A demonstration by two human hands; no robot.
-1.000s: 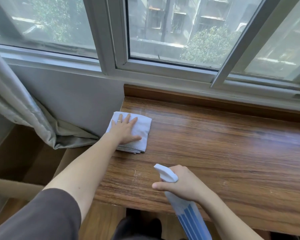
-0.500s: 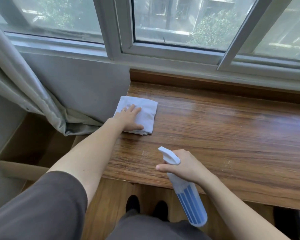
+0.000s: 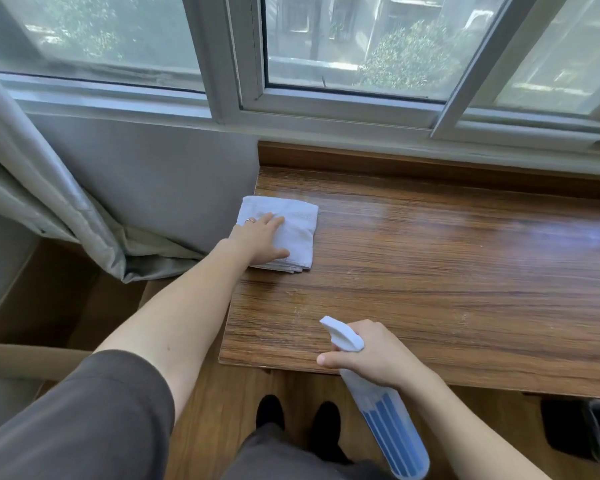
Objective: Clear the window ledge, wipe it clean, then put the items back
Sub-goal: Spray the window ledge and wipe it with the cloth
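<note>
Fingers (image 3: 274, 221) of the left hand (image 3: 257, 242) lie straight and close together, pressing a folded cloth (image 3: 297, 233) onto the bare ledge (image 3: 465, 271). Those of the right hand (image 3: 374, 355) curl round a spray bottle (image 3: 388, 410). Wiping looks under way; next the cloth likely sweeps rightward.

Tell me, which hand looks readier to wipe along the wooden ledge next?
Probably the left. The left hand lies flat on the folded cloth at the ledge's left end. The right hand grips the spray bottle by the near edge.
</note>
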